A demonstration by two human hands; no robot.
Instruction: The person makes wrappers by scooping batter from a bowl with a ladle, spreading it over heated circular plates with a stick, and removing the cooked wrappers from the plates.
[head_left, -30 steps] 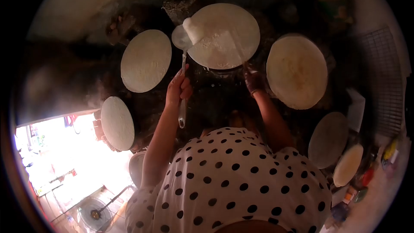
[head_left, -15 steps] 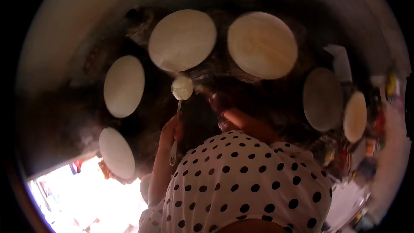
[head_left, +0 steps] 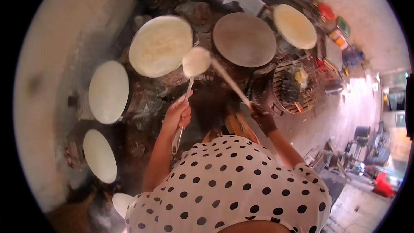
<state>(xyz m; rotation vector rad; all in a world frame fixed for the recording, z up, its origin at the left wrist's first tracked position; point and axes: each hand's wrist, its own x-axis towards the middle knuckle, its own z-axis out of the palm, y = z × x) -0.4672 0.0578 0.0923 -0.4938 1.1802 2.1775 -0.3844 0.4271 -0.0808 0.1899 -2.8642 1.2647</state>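
Note:
My left hand [head_left: 177, 115] is wrapped round the handle of a ladle [head_left: 196, 62], whose bowl holds pale batter. My right hand [head_left: 263, 120], in a dark glove, grips a long wooden stick [head_left: 231, 83]; its far end is beside the ladle bowl. Behind the ladle to the left lies a round griddle covered with a pale sheet [head_left: 161, 46]. A bare brown griddle [head_left: 244, 39] is just beyond the stick. Further right is a thin yellowish flatbread [head_left: 295, 26].
Two more pale rounds [head_left: 108, 92] [head_left: 100, 155] stand along the left. A round basket-like rack [head_left: 294, 87] holds dark items on the right. A white angled panel [head_left: 245, 0] is at the back, and a red container [head_left: 326, 12] is at the back right.
The view has swung right, bringing the bare griddle near the middle. The ladle, earlier over a pale round, now holds batter, and the stick has come up beside it.

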